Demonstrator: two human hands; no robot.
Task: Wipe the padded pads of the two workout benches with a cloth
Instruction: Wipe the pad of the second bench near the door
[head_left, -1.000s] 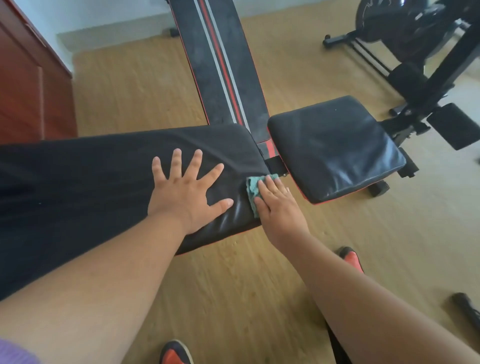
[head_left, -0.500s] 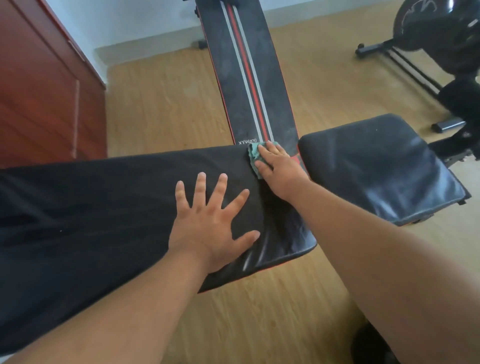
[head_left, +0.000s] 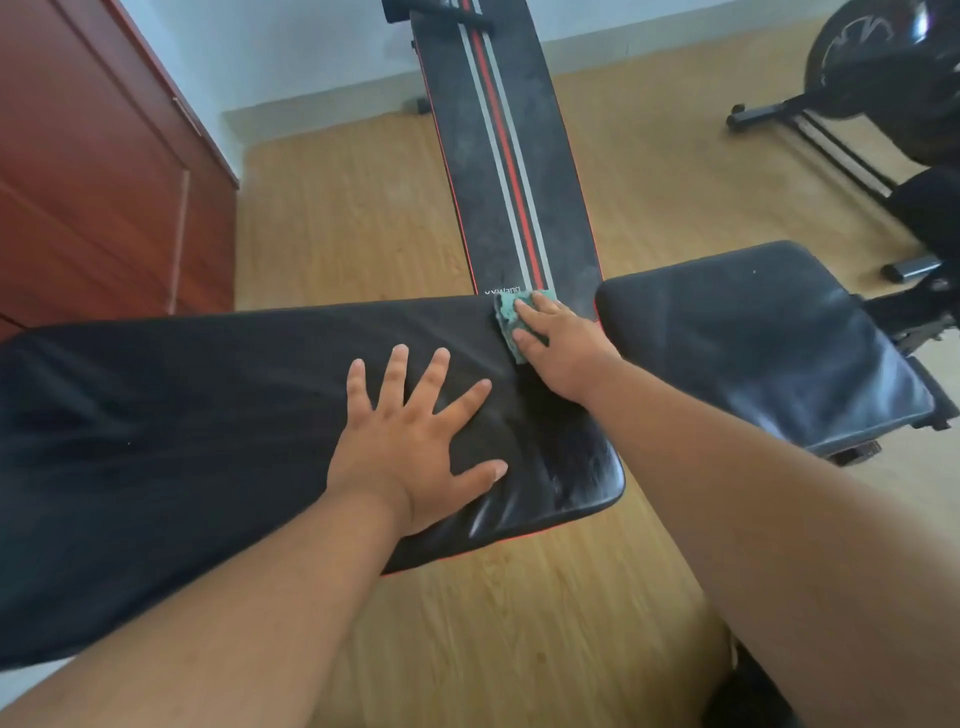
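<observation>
1. We counted three padded surfaces: one long black pad (head_left: 208, 415) running across the view, one square black seat pad (head_left: 753, 353) to its right, and one long striped pad (head_left: 498, 156) stretching away from us towards the wall.
2. The striped pad carried one red stripe between two grey stripes, with a small white logo at its near end.
3. Our left hand (head_left: 415, 441) lay flat on the long black pad near its right end, all five fingers spread wide and straight, holding nothing.
4. Our right hand (head_left: 561, 348) pressed one green cloth (head_left: 511, 322) onto the far right corner of the long black pad, just where the striped pad meets it.
5. The right hand's fingers lay fairly straight and close together on top of the cloth; we could not tell whether the thumb tucked under it.
6. The cloth showed only at the fingertips and along the hand's left edge.
7. One red-brown wooden cabinet (head_left: 93, 182) stood at the left, and one black exercise machine (head_left: 883, 93) at the far right, both on the wooden floor (head_left: 337, 218).
</observation>
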